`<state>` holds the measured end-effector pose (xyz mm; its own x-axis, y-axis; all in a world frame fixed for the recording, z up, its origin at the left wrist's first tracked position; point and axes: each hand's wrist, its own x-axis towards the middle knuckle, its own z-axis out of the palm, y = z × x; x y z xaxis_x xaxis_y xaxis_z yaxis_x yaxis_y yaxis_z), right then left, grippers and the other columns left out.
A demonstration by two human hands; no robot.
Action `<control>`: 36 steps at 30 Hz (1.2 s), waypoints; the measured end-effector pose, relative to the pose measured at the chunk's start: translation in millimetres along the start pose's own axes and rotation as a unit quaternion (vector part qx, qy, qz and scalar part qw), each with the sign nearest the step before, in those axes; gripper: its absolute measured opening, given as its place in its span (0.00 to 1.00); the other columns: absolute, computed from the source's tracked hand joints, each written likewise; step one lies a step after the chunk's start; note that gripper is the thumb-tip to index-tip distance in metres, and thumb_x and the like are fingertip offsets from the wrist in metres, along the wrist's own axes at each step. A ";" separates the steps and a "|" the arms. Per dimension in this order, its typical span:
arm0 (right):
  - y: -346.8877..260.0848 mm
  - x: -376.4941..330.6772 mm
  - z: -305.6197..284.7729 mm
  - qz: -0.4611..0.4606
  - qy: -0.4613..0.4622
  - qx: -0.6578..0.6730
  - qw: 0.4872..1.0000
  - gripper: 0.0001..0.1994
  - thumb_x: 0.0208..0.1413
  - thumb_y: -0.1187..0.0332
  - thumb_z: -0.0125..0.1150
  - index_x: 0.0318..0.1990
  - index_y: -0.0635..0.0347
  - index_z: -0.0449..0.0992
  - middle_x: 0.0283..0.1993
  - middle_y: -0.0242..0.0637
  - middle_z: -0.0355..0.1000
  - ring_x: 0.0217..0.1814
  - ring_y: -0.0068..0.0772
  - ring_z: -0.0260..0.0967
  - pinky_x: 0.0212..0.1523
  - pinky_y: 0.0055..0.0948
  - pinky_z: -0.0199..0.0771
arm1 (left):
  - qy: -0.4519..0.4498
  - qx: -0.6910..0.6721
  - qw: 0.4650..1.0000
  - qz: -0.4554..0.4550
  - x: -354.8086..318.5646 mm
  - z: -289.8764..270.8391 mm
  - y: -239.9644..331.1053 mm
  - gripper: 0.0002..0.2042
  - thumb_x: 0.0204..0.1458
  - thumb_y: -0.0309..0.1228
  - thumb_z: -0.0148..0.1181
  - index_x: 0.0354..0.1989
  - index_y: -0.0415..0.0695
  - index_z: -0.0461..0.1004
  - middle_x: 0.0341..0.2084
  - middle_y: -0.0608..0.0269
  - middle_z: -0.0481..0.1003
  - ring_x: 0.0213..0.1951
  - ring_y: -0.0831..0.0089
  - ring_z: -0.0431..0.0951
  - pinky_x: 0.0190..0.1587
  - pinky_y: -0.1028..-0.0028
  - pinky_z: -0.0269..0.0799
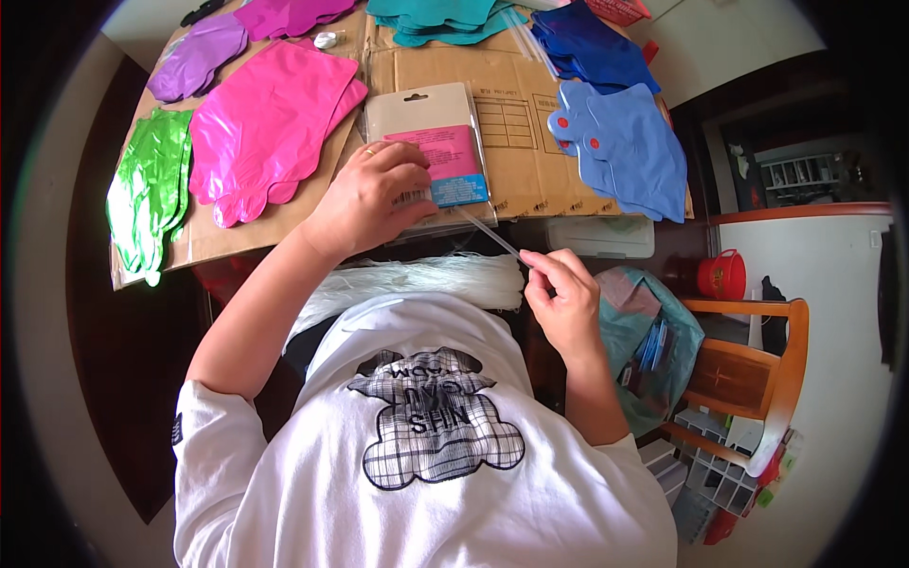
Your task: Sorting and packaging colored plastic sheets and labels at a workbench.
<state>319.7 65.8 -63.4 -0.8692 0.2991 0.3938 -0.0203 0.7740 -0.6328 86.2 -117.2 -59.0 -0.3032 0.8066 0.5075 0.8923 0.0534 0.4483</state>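
My left hand [383, 194] rests with bent fingers at the lower left of a clear plastic package [478, 123], its thumb and fingertips closed at the edge. Inside that package are a pale card [417, 109], a pink piece [450, 147] and a blue printed strip [458, 190]. Between the thumb and forefinger of my right hand [565, 295] is a thin clear straw [492, 236]. The straw slants up to the left, and its far end reaches the package's bottom edge; whether it goes inside, I cannot tell.
Flat foil balloons lie around the cardboard [516, 71]: green [151, 189], pink [270, 123], purple [199, 57], teal [440, 19], dark blue [592, 47] and light blue [625, 151]. More straws [530, 43] lie at the back. White strands [417, 281] hang below the front edge; a wooden chair [739, 374] stands right.
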 end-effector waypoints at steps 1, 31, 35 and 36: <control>0.4 -1.8 0.8 0.005 0.004 -0.007 1.000 0.19 0.39 0.87 0.59 0.42 0.62 0.77 0.29 0.37 0.69 0.26 0.32 0.69 0.28 0.29 0.72 | -0.006 -0.010 1.000 -0.016 0.2 0.6 -1.1 0.08 0.45 0.27 0.67 0.32 0.40 0.77 0.40 0.56 0.76 0.45 0.56 0.77 0.51 0.61 0.71; -27.1 11.9 12.1 0.009 0.034 0.002 0.999 0.15 0.41 0.85 0.60 0.40 0.65 0.77 0.27 0.42 0.68 0.24 0.42 0.69 0.25 0.35 0.71 | 0.037 -0.008 0.997 -0.062 -4.6 12.9 9.5 0.06 0.46 0.24 0.66 0.32 0.38 0.78 0.36 0.55 0.77 0.51 0.56 0.76 0.55 0.60 0.70; -26.3 11.5 9.2 -0.004 0.013 0.015 1.000 0.16 0.40 0.85 0.60 0.40 0.65 0.77 0.27 0.42 0.68 0.24 0.41 0.69 0.25 0.33 0.71 | 0.075 0.005 0.996 -0.055 -4.5 18.1 9.6 0.04 0.46 0.23 0.65 0.31 0.38 0.77 0.34 0.56 0.78 0.49 0.56 0.78 0.57 0.60 0.69; -25.5 11.1 9.6 -0.008 0.015 0.010 1.000 0.16 0.40 0.85 0.60 0.40 0.65 0.77 0.27 0.41 0.68 0.24 0.41 0.69 0.25 0.33 0.71 | 0.085 -0.002 0.995 -0.056 -5.2 20.1 10.4 0.04 0.46 0.22 0.65 0.30 0.38 0.77 0.34 0.57 0.78 0.49 0.56 0.78 0.57 0.60 0.68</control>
<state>305.8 44.0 -49.4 -0.8535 0.3035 0.4236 -0.0446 0.7674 -0.6396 103.8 -109.1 -71.7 -0.4528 0.6840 0.5719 0.8486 0.1340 0.5117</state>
